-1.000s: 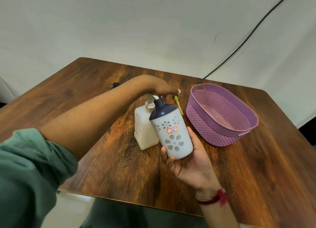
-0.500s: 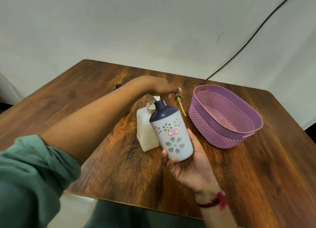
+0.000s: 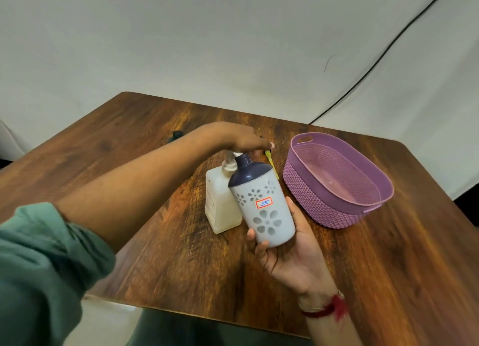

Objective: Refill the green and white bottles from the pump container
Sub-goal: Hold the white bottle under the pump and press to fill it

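White bottle [image 3: 263, 205], dark navy shoulder and neck, flower cutouts, small red-bordered label, sits in the right hand [image 3: 293, 252], lifted off the desk [image 3: 160, 262] and tilted so its open neck is right under the pump spout. Right grip: palm under the base, fingers curled up the side, holding the bottle.

Head view only. Pump container [image 3: 220, 203], translucent and squarish with pale liquid low inside, stands on the desk touching the bottle's left side. Left hand [image 3: 243, 138] lies flat over the pump head, arm in a rolled green sleeve [image 3: 39, 262] crossing from the left. Left grip: fingers loosely spread on top of the pump, not wrapped around it.

Step, as I judge it: pumping liquid into the white bottle. Cannot tell the fill level or any stream.

Purple basket [image 3: 337, 179] is empty, just right of the bottle. Yellow stick-like item [image 3: 270, 164] lies between hand and basket, likely a loose pump tube. Small dark thing [image 3: 176, 135] shows behind the forearm. Green bottle not visible.

Next calls for: neck held steady under the spout, full presses, container kept from sliding.
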